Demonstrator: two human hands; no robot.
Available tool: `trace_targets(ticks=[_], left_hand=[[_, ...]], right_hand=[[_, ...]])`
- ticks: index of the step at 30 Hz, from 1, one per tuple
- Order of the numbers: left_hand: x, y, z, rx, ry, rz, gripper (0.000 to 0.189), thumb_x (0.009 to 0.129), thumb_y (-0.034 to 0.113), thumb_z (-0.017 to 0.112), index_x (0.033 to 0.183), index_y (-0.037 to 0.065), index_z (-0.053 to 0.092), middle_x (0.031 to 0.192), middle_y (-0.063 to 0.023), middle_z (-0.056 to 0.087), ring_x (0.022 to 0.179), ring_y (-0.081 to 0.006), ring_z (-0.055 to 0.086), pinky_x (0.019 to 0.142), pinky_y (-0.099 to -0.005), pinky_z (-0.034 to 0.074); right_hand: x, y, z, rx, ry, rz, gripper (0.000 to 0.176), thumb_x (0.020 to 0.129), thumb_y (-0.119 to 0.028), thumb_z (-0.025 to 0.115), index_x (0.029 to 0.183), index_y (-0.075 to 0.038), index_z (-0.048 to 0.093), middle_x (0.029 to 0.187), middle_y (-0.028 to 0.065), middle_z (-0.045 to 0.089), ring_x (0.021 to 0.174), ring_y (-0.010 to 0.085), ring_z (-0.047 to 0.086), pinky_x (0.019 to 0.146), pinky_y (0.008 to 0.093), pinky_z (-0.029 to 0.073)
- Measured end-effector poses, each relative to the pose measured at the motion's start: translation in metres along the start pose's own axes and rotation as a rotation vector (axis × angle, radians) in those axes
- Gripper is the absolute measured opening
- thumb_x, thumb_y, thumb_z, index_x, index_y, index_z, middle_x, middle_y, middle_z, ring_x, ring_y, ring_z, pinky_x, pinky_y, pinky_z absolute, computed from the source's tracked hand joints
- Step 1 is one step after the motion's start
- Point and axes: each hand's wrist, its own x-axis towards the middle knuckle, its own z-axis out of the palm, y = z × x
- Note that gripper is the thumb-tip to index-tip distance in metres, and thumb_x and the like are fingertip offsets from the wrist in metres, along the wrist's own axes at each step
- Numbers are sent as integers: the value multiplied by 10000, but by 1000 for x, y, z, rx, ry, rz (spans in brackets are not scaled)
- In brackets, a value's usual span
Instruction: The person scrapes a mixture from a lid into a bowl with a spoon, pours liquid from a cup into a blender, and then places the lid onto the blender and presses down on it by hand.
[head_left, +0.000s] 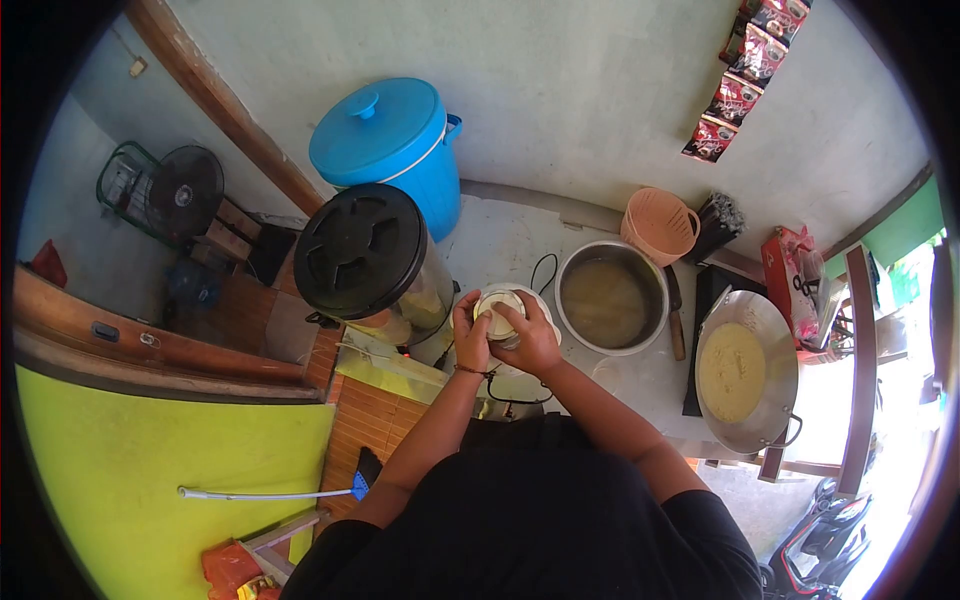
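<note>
In front of my body, my left hand [471, 332] and my right hand [531, 338] are wrapped around a small round container [500, 302] with a pale, whitish top. Fingers of both hands rest on its rim and top. Whether the pale surface is a lid or contents, I cannot make out. Beneath it is a white round base [546, 352], mostly covered by my hands, with a black cord beside it. Just right stands a metal pot [567, 325] holding cloudy liquid.
A wide wok [783, 385] of pale yellow mixture sits at right. Nearby are a knife [677, 330] and a pink basket [655, 215]. At left stand a black-lidded container [360, 245] and a blue lidded bucket [385, 140]. Sachets [735, 98] hang on the wall.
</note>
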Motion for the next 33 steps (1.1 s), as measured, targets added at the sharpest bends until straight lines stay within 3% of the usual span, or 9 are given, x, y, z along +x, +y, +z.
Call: trace_targets(ticks=[33], left_hand=[[-1, -1, -1, -16, -27, 30, 421, 855, 35, 509, 1261, -21, 415, 1224, -120, 488, 1124, -186, 480, 997, -306, 376]], right_hand=[[0, -2, -1, -9, -1, 11, 623, 576, -271, 812, 1144, -127, 598, 1243, 240, 485, 1083, 409, 550, 828, 447, 515]])
